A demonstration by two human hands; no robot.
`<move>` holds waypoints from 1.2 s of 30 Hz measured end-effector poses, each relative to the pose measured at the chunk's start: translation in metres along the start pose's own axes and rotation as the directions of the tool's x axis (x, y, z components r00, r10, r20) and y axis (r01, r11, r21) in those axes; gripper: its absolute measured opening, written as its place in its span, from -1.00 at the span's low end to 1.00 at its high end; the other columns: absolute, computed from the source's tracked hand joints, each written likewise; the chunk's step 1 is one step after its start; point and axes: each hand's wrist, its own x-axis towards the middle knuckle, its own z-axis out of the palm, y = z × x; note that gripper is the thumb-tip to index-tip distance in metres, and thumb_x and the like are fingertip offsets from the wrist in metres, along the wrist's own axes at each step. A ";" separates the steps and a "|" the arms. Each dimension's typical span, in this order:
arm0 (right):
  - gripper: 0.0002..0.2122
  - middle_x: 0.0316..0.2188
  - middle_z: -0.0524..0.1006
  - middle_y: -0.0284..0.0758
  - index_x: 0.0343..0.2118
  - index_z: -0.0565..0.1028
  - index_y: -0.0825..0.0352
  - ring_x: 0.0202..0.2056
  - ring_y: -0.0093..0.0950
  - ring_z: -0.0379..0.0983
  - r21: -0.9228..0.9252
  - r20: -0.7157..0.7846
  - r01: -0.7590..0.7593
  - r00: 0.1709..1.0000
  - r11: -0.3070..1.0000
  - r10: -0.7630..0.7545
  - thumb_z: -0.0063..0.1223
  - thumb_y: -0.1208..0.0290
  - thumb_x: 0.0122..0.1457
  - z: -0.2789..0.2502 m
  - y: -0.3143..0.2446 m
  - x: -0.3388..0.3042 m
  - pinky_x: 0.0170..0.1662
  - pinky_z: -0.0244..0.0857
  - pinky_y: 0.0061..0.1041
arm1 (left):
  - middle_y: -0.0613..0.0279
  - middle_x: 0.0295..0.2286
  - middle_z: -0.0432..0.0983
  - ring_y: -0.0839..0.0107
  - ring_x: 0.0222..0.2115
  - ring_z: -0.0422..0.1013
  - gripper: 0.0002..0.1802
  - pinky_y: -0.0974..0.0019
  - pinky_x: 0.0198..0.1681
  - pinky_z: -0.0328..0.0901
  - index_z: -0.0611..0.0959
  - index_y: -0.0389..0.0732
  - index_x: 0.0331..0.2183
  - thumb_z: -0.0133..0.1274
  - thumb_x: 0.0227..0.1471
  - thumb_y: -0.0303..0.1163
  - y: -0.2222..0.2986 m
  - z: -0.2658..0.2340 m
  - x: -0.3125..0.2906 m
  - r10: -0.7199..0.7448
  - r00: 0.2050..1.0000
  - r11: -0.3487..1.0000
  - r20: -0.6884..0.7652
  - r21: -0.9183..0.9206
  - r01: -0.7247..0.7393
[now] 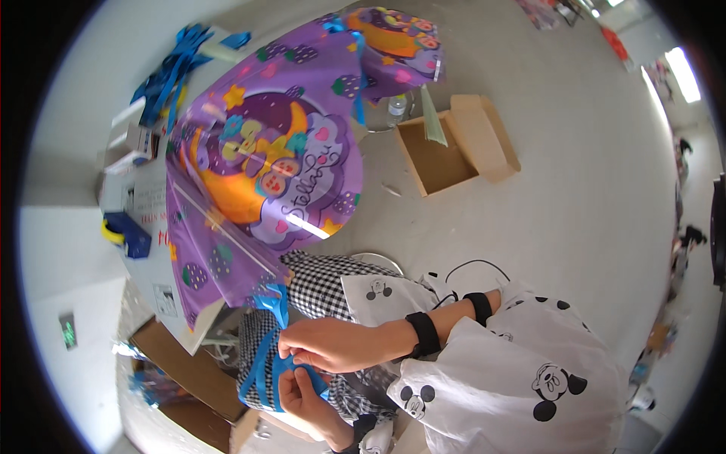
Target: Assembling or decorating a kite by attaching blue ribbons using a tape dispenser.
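Observation:
My right hand (329, 344), the upper one in view, has its fingers closed at a blue ribbon (261, 371) over my checked trouser leg. Just below it, my left hand (306, 401) pinches a wider, bunched part of the same blue material; the fingers hide just how it is held. Beyond the hands spreads a glossy purple plastic piece (325, 163) printed with a moon, stars and strawberries. It looks like a bag or sheet; I cannot tell which. Blue ribbon shows at its near corner and upper edge.
An open brown carton (439, 181) holds a pale strip (432, 113), with a clear bottle (395, 110) beside it. Loose blue ribbons (170, 76) lie at the upper left, above a white box (128, 147) and a blue tape dispenser (130, 234). A larger carton (185, 371) stands lower left.

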 end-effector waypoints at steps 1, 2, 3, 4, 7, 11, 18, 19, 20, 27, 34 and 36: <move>-0.80 -0.40 0.46 -0.28 -0.23 0.37 0.32 -0.34 -0.31 0.46 0.001 -0.034 0.013 0.999 1.000 -0.013 0.08 0.59 0.08 -0.002 -0.003 -0.002 -0.32 0.32 -0.36 | 0.33 -0.65 0.41 0.64 -0.69 0.27 -0.77 0.59 -0.63 0.12 0.48 -0.26 -0.48 -0.03 0.19 -0.35 0.001 0.002 0.000 0.021 1.000 1.000 -0.016 0.021 -0.020; -0.80 -0.40 0.45 -0.29 -0.23 0.37 0.32 -0.35 -0.33 0.45 0.011 -0.043 0.005 0.999 1.000 -0.004 0.09 0.58 0.08 -0.005 -0.006 -0.004 -0.32 0.32 -0.37 | 0.34 -0.64 0.39 0.66 -0.65 0.25 -0.74 0.58 -0.59 0.10 0.47 -0.26 -0.49 -0.03 0.20 -0.33 0.002 0.005 0.000 0.026 0.999 1.000 -0.034 0.008 -0.026; -0.80 -0.41 0.44 -0.31 -0.23 0.37 0.31 -0.36 -0.35 0.44 0.023 -0.052 -0.004 0.999 1.000 0.005 0.09 0.57 0.08 -0.008 -0.009 -0.006 -0.32 0.31 -0.37 | 0.34 -0.64 0.39 0.66 -0.65 0.25 -0.74 0.58 -0.59 0.10 0.47 -0.26 -0.49 -0.03 0.20 -0.33 0.006 0.007 -0.001 0.049 0.999 0.999 -0.007 0.025 -0.049; -0.81 -0.43 0.41 -0.34 -0.25 0.37 0.30 -0.37 -0.38 0.42 0.059 -0.049 -0.027 0.998 0.998 0.030 0.09 0.50 0.09 -0.008 -0.008 -0.007 -0.32 0.30 -0.38 | 0.35 -0.62 0.39 0.67 -0.62 0.25 -0.74 0.58 -0.57 0.11 0.47 -0.27 -0.49 -0.02 0.19 -0.34 0.009 0.008 -0.002 0.074 0.997 0.996 0.008 0.049 -0.074; -0.83 -0.43 0.40 -0.37 -0.28 0.37 0.30 -0.37 -0.38 0.42 -0.008 -0.119 0.060 0.991 0.998 -0.060 0.09 0.43 0.10 -0.014 -0.008 -0.016 -0.32 0.30 -0.38 | 0.36 -0.56 0.39 0.67 -0.56 0.26 -0.78 0.57 -0.51 0.12 0.51 -0.31 -0.45 -0.01 0.18 -0.37 0.018 0.018 -0.004 0.133 0.991 0.988 0.034 0.073 -0.135; -0.83 -0.44 0.39 -0.38 -0.37 0.38 0.29 -0.38 -0.38 0.41 0.003 -0.155 0.116 0.981 0.993 -0.114 0.12 0.36 0.09 -0.024 -0.016 -0.021 -0.35 0.28 -0.38 | 0.35 -0.58 0.44 0.67 -0.60 0.27 -0.80 0.60 -0.55 0.12 0.54 -0.31 -0.48 0.05 0.13 -0.41 0.025 0.028 -0.009 0.238 0.971 0.968 0.008 0.084 -0.237; -0.86 -0.47 0.38 -0.35 -0.43 0.39 0.31 -0.39 -0.35 0.40 0.046 -0.158 0.154 0.977 0.987 -0.145 0.11 0.40 0.09 -0.031 -0.016 -0.026 -0.35 0.28 -0.36 | 0.35 -0.56 0.42 0.64 -0.57 0.30 -0.83 0.58 -0.53 0.16 0.49 -0.30 -0.50 0.08 0.09 -0.45 0.022 0.024 -0.014 0.277 0.960 0.958 0.048 0.067 -0.279; -0.87 -0.47 0.37 -0.34 -0.43 0.39 0.31 -0.38 -0.34 0.40 0.004 -0.161 0.184 0.970 0.983 -0.181 0.10 0.41 0.09 -0.029 -0.014 -0.026 -0.34 0.28 -0.36 | 0.35 -0.57 0.41 0.65 -0.60 0.30 -0.81 0.59 -0.57 0.16 0.48 -0.29 -0.54 0.12 0.05 -0.47 0.023 0.026 -0.017 0.237 0.971 0.971 0.014 0.035 -0.237; -0.88 -0.47 0.37 -0.34 -0.43 0.38 0.32 -0.38 -0.33 0.40 -0.039 -0.161 0.212 0.963 0.977 -0.215 0.09 0.43 0.09 -0.026 -0.011 -0.026 -0.34 0.28 -0.35 | 0.33 -0.57 0.41 0.64 -0.60 0.31 -0.81 0.58 -0.56 0.22 0.46 -0.29 -0.53 0.13 0.04 -0.49 0.022 0.025 -0.017 0.217 0.975 0.976 0.039 0.000 -0.217; -0.90 -0.44 0.42 -0.28 -0.38 0.40 0.34 -0.35 -0.28 0.40 -0.041 -0.099 0.176 0.979 0.984 -0.179 0.06 0.47 0.10 -0.010 0.000 -0.018 -0.30 0.29 -0.33 | 0.36 -0.56 0.38 0.64 -0.55 0.28 -0.81 0.57 -0.48 0.17 0.45 -0.28 -0.49 0.04 0.12 -0.45 0.012 0.014 -0.014 0.092 0.996 0.970 -0.006 -0.224 -0.091; -0.82 -0.31 0.55 -0.30 -0.18 0.49 0.38 -0.30 -0.56 0.49 0.147 0.065 -0.266 0.964 0.953 0.259 0.10 0.55 0.14 -0.014 -0.016 0.003 -0.25 0.38 -0.56 | 0.28 -0.55 0.48 0.54 -0.56 0.42 -0.86 0.51 -0.49 0.35 0.51 -0.35 -0.46 0.02 0.13 -0.51 0.000 -0.007 0.004 -0.087 0.989 0.963 0.123 -0.243 0.115; -0.81 -0.28 0.51 -0.38 -0.16 0.47 0.37 -0.26 -0.63 0.45 0.228 0.117 -0.333 0.942 0.915 0.314 0.10 0.54 0.16 -0.008 -0.016 0.012 -0.18 0.36 -0.60 | 0.09 -0.50 0.57 0.39 -0.56 0.53 -0.84 0.40 -0.47 0.47 0.55 -0.41 -0.41 0.00 0.15 -0.50 0.009 -0.014 0.009 -0.131 0.973 0.891 0.192 -0.408 0.200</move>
